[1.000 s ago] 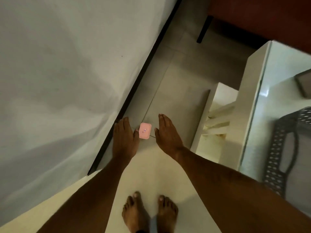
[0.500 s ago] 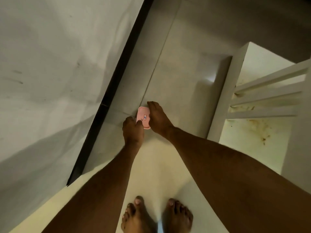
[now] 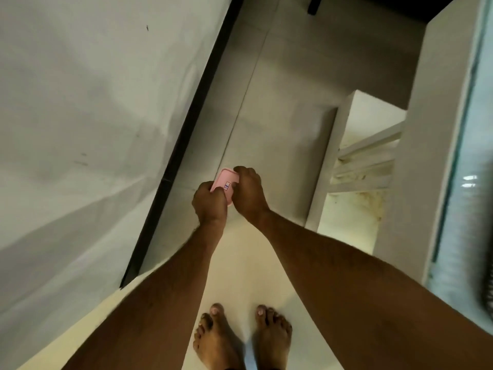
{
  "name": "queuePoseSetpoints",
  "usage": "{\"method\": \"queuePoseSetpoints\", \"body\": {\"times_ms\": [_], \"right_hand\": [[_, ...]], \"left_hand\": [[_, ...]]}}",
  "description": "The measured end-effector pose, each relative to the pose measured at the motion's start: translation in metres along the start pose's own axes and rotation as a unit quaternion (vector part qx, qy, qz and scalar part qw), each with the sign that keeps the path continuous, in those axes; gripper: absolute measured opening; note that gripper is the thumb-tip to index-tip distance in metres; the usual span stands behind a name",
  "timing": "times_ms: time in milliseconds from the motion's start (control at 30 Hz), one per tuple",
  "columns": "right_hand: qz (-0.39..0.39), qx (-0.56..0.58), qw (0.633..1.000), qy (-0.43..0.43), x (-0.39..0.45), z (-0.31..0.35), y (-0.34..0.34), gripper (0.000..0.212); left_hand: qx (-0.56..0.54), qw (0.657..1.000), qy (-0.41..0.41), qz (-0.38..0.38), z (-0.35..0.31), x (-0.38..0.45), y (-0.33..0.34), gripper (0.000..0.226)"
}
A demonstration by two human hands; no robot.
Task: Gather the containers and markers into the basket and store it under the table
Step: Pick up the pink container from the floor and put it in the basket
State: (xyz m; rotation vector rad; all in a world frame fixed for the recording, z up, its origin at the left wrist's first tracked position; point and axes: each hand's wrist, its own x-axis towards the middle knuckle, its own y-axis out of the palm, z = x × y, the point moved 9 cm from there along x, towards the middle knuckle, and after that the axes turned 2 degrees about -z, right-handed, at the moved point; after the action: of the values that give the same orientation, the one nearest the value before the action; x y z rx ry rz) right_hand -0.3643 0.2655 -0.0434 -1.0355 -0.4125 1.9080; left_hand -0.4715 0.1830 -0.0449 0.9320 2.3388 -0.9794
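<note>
Both hands have closed further onto the pink container (image 3: 225, 184) since half a second ago, when the left hand only touched its near edge and the right lay along its side; the view has also swung, bringing the glass-topped table back in at the right.

Now the left hand (image 3: 210, 205) curls its fingers (image 3: 205, 187) over the container's near left corner, thumb pressed on the top face. The right hand (image 3: 248, 192) wraps the far and right edges, its fingertips (image 3: 241, 170) hooked over the far rim. Between the two sets of fingers only a narrow patch of the pink top shows, with a small white and blue label just beside the right thumb. Whether the container is lifted off the floor or resting on it cannot be told from this angle.

Beyond the fingertips runs the pale tiled floor (image 3: 280, 108). To the left of the left fingers a black skirting strip (image 3: 184, 145) borders a grey-white wall (image 3: 80, 116). To the right of the right fingers, well apart, stands a white table frame (image 3: 328, 166) with slats and a stained lower shelf (image 3: 354, 209). Further right is the greenish glass tabletop (image 3: 464, 182), with a blurred dark basket (image 3: 488, 284) at the picture's edge.

Nearer than the hands, both bare forearms reach forward, and two bare feet (image 3: 240, 335) stand on the pale floor below the wrists.
</note>
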Motion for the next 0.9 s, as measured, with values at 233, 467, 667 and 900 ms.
{"method": "queuePoseSetpoints", "body": {"times_ms": [233, 467, 667, 900], "right_hand": [[-0.116, 0.104, 0.988, -0.024, -0.047, 0.068, -0.106, 0.028], [-0.206, 0.176, 0.961, -0.052, -0.113, 0.109, -0.233, 0.022], [-0.339, 0.281, 0.896, -0.058, -0.191, 0.085, -0.344, 0.022], [-0.463, 0.307, 0.83, -0.055, -0.246, -0.023, -0.44, 0.035]], "left_hand": [[-0.044, 0.996, 0.079, 0.017, -0.119, -0.067, -0.034, 0.031], [-0.055, 0.983, 0.176, 0.027, -0.236, -0.15, -0.052, 0.03], [-0.09, 0.96, 0.266, 0.008, -0.297, -0.252, -0.025, 0.032], [-0.108, 0.935, 0.335, 0.044, -0.305, -0.369, 0.077, 0.032]]}}
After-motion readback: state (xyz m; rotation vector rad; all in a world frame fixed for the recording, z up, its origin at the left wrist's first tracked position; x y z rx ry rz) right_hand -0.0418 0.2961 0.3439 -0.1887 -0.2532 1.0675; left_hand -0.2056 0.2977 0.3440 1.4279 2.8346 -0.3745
